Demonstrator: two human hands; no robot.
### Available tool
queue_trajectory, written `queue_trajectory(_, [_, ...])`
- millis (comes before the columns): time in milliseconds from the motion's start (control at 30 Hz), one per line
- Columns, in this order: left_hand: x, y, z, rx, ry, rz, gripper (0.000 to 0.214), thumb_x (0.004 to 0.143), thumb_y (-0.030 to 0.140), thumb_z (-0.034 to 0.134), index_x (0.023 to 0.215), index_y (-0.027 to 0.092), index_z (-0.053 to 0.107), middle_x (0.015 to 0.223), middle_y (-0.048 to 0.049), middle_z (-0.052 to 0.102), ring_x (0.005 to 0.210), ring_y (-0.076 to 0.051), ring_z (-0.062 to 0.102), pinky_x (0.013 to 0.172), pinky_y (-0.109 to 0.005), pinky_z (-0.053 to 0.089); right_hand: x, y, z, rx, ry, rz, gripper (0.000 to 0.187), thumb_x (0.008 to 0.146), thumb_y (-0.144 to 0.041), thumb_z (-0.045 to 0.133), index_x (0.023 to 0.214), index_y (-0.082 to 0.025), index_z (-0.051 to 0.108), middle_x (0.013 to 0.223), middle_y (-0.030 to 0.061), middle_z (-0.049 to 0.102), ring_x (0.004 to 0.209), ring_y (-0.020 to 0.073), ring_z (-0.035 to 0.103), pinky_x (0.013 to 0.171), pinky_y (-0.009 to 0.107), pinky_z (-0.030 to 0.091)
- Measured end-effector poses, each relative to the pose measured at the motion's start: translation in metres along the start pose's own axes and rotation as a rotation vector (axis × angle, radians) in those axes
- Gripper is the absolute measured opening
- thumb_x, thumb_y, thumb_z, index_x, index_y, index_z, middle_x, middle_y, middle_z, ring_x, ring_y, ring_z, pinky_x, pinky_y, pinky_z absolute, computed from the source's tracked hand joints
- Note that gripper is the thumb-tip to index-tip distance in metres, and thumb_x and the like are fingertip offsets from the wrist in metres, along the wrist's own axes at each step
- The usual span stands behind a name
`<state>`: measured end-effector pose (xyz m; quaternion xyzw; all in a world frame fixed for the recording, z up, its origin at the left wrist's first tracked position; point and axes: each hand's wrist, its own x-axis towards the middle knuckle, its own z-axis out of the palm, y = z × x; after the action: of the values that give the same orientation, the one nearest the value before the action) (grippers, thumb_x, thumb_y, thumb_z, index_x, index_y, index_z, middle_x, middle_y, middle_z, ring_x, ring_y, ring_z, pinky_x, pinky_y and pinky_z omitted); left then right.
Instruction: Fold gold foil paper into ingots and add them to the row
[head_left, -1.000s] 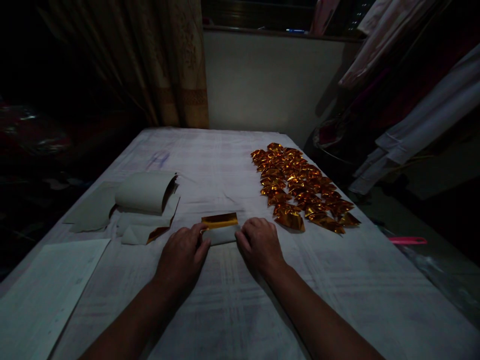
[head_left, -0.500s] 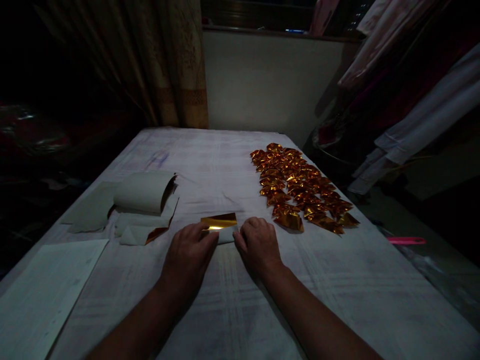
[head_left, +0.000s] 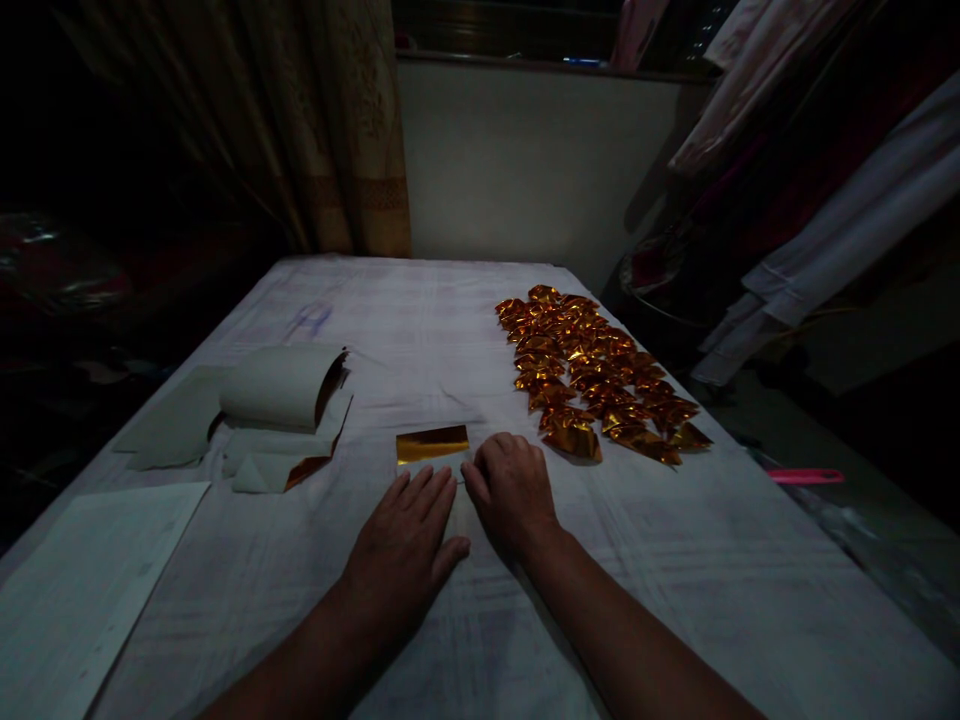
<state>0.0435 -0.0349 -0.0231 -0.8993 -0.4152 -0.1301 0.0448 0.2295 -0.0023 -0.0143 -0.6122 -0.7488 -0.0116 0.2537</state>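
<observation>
A small folded sheet of gold foil paper point(head_left: 432, 443) lies on the white cloth-covered table point(head_left: 450, 320), just beyond my hands. Flat on the paper's near part is my left hand point(head_left: 405, 545), fingers stretched out and together, pressing down. To its right, my right hand point(head_left: 510, 490) has its fingers curled, fingertips at the paper's right near edge; what it pinches, if anything, is hidden. Several folded gold foil pieces point(head_left: 592, 375) lie in rows to the right.
A curled stack of grey-backed foil sheets point(head_left: 281, 405) lies at the left, with a larger pale sheet point(head_left: 82, 580) near the front left corner. Curtains hang behind the table and clothes hang at the right. A pink object point(head_left: 806, 476) lies off the table's right edge.
My left hand has slid rightward and flattened over the paper's near half. The white flap seen earlier is now covered. My right hand has barely moved.
</observation>
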Motion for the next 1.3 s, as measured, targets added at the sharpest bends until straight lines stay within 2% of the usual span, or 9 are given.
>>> queue_trajectory(67, [-0.001, -0.001, 0.002, -0.015, -0.002, -0.002, 0.055, 0.102, 0.049, 0.041, 0.146, 0.016, 0.049, 0.147, -0.0132, 0.056, 0.136, -0.029, 0.052, 0.115, -0.048, 0.039, -0.002, 0.0, 0.0, 0.048, 0.034, -0.029, 0.004, 0.091, -0.021, 0.062, 0.094, -0.02, 0.065, 0.094, 0.0061, 0.067, 0.089, 0.0229, 0.055, 0.079, 0.036, 0.035])
queue_trajectory(167, [-0.002, -0.002, 0.003, -0.037, -0.001, 0.001, 0.057, 0.102, 0.049, 0.041, 0.148, 0.016, 0.046, 0.149, -0.0133, 0.054, 0.138, -0.029, 0.05, 0.115, -0.049, 0.039, -0.006, 0.001, -0.001, 0.12, 0.05, -0.142, 0.01, 0.091, -0.018, 0.061, 0.098, -0.023, 0.068, 0.101, 0.0058, 0.069, 0.095, 0.0226, 0.056, 0.082, 0.035, 0.036])
queue_trajectory(333, [-0.003, -0.002, 0.004, -0.044, -0.002, 0.005, 0.058, 0.101, 0.05, 0.043, 0.147, 0.015, 0.046, 0.15, -0.0128, 0.053, 0.139, -0.028, 0.049, 0.116, -0.047, 0.039, -0.008, 0.001, -0.003, 0.138, -0.073, -0.268, 0.01, 0.091, -0.018, 0.063, 0.094, -0.022, 0.071, 0.095, 0.0039, 0.071, 0.089, 0.0204, 0.057, 0.079, 0.034, 0.038])
queue_trajectory(567, [-0.007, -0.004, 0.001, -0.02, -0.057, -0.002, 0.062, 0.101, 0.051, 0.043, 0.149, 0.013, 0.043, 0.152, -0.0142, 0.049, 0.14, -0.029, 0.047, 0.117, -0.048, 0.038, -0.011, -0.004, -0.013, 0.054, -0.18, -0.256, 0.011, 0.092, -0.018, 0.062, 0.099, -0.021, 0.07, 0.102, 0.0049, 0.071, 0.092, 0.0207, 0.059, 0.08, 0.035, 0.039])
queue_trajectory(700, [-0.017, -0.001, 0.002, 0.0, -0.102, -0.109, 0.066, 0.098, 0.054, 0.046, 0.149, 0.013, 0.044, 0.154, -0.0164, 0.046, 0.142, -0.034, 0.043, 0.115, -0.052, 0.038, -0.014, -0.011, -0.018, 0.009, -0.205, -0.268, 0.008, 0.092, -0.023, 0.065, 0.099, -0.023, 0.069, 0.101, 0.0048, 0.069, 0.095, 0.0212, 0.057, 0.082, 0.035, 0.039])
queue_trajectory(867, [-0.02, 0.002, 0.005, 0.005, -0.117, -0.146, 0.068, 0.095, 0.054, 0.051, 0.147, 0.011, 0.046, 0.154, -0.0184, 0.046, 0.144, -0.038, 0.04, 0.113, -0.055, 0.04, -0.017, -0.017, -0.021, 0.001, -0.205, -0.305, 0.023, 0.091, -0.031, 0.068, 0.114, -0.027, 0.066, 0.109, 0.0056, 0.066, 0.102, 0.0232, 0.055, 0.084, 0.037, 0.037])
queue_trajectory(1067, [-0.017, -0.003, 0.003, -0.041, -0.129, -0.103, 0.071, 0.095, 0.054, 0.052, 0.15, 0.01, 0.042, 0.157, -0.0194, 0.04, 0.145, -0.035, 0.039, 0.113, -0.05, 0.042, -0.016, -0.011, -0.021, -0.032, -0.153, -0.226, 0.007, 0.093, -0.029, 0.065, 0.093, -0.024, 0.071, 0.096, 0.0026, 0.068, 0.092, 0.021, 0.055, 0.08, 0.037, 0.033])
queue_trajectory(1300, [-0.009, -0.008, 0.001, -0.073, -0.132, -0.062, 0.071, 0.097, 0.055, 0.049, 0.151, 0.01, 0.04, 0.158, -0.0181, 0.039, 0.148, -0.031, 0.035, 0.117, -0.047, 0.038, -0.017, -0.01, -0.021, -0.027, -0.134, -0.245, 0.007, 0.092, -0.025, 0.065, 0.096, -0.023, 0.07, 0.099, 0.0035, 0.069, 0.094, 0.0215, 0.056, 0.082, 0.037, 0.033])
